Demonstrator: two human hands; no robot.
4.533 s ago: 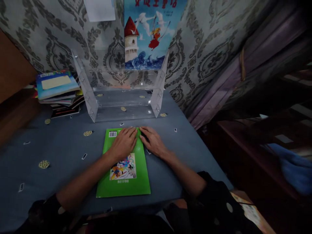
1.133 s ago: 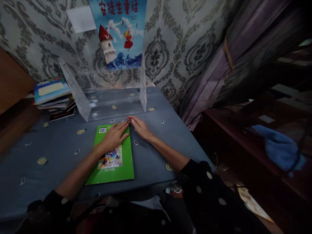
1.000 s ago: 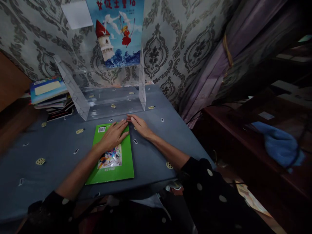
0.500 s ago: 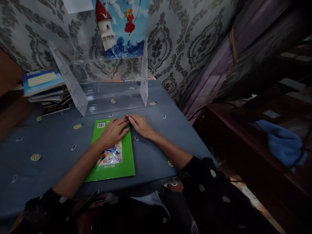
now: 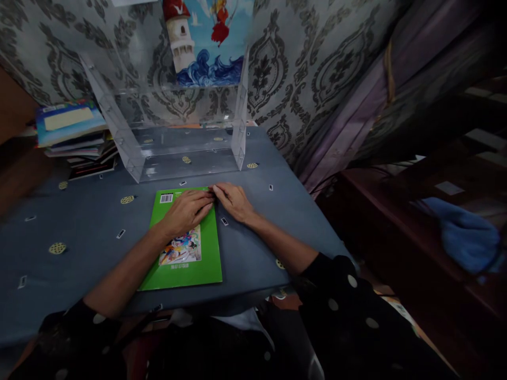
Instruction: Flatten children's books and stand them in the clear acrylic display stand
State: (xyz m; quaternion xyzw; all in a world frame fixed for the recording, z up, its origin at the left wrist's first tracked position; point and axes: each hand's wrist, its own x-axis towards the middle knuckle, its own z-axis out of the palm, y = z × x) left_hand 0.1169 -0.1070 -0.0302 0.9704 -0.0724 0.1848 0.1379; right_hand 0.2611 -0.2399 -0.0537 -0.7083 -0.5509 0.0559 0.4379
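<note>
A green book [image 5: 209, 264] lies flat on the table, with a barcode at its upper left and a colourful picture in its middle. My left hand [image 5: 185, 212] rests palm down across its upper part, fingers stretched out and covering some of the picture. At the upper right corner, my right hand [image 5: 234, 203] has its fingertips pressed together on the book's edge, close against the left fingertips. The undersides of the right fingers are hidden.
Behind the book stands a clear acrylic rack [image 5: 132, 163] with a castle picture book [image 5: 209, 53] on its upper part. Stacked books [image 5: 73, 134] sit at the left. A patterned grey cloth [image 5: 91, 253] covers the table. A blue cloth [image 5: 467, 232] lies on dark furniture at right.
The view has shifted slightly, so the rack and the castle picture sit a little higher and further right. Both hands keep nearly the same places on the green book.
</note>
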